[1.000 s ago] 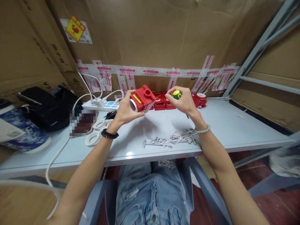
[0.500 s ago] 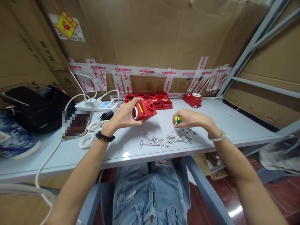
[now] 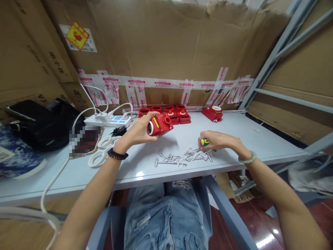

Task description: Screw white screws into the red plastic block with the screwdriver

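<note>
My left hand (image 3: 142, 129) is closed around a red box-shaped housing (image 3: 164, 125) with a yellow label and a white ring at one end, holding it tilted above the table. In my right hand (image 3: 214, 140) is a screwdriver with a green and yellow handle (image 3: 205, 142); the fingers wrap round it and its shaft is mostly hidden. Just beneath and left of that hand lies a pile of small screws, metal T-shaped rods and white cord (image 3: 191, 155). One T-shaped rod (image 3: 156, 162) sticks out at the pile's left end.
Several red housings (image 3: 179, 114) stand along the cardboard at the back, and another red housing (image 3: 213, 113) is further right. To the left are white rings (image 3: 97, 158), a phone (image 3: 87, 140), a power strip (image 3: 114, 120) and a black bag (image 3: 43, 121). A metal frame (image 3: 283, 93) rises at right.
My right hand has moved right and down with the screwdriver, onto the right end of the pile. The left hand keeps the red housing in nearly the same place. The view has shifted slightly.
</note>
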A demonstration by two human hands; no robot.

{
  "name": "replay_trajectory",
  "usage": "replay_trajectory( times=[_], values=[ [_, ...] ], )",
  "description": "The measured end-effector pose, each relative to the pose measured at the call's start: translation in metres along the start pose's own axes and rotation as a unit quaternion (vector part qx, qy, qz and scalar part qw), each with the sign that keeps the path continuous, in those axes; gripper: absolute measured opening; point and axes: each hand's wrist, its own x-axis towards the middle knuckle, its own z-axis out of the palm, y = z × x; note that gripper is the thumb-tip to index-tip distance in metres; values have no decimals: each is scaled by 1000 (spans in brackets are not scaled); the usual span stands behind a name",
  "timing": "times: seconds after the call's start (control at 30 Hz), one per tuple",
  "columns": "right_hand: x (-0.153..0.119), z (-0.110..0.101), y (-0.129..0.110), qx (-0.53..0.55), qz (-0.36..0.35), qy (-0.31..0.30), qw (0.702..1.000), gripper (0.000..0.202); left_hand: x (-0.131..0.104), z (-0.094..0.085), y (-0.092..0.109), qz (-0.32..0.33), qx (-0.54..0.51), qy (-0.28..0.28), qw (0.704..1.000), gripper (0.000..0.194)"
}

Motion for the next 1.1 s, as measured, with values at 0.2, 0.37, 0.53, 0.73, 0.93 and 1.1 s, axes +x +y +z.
replay_trajectory(
  times=[0.2, 0.37, 0.53, 0.73, 0.93, 1.1],
  values=[
    [-13, -16, 4, -30, -31, 68, 997, 19, 1, 0, -1, -3, 6, 0, 1000, 78],
    [-32, -45, -9, -16, -24, 145, 989, 13, 0, 1, -3, 0, 2, 1, 1000, 78],
    [-38, -69, -20, 26, -22, 214, 976, 19, 1, 2, -6, -3, 3, 0, 1000, 80],
    [-35, -86, -28, 25, 30, 45, 998, 28, 1, 1, -5, -8, -10, -3, 1000, 79],
    [-25, -89, -28, 20, 64, -120, 990, 37, 1, 1, -4, -13, -4, -4, 1000, 79],
    [-6, -104, -22, 37, 70, -190, 979, 40, 1, 0, -5, -18, -7, -10, 1000, 80]
  ],
)
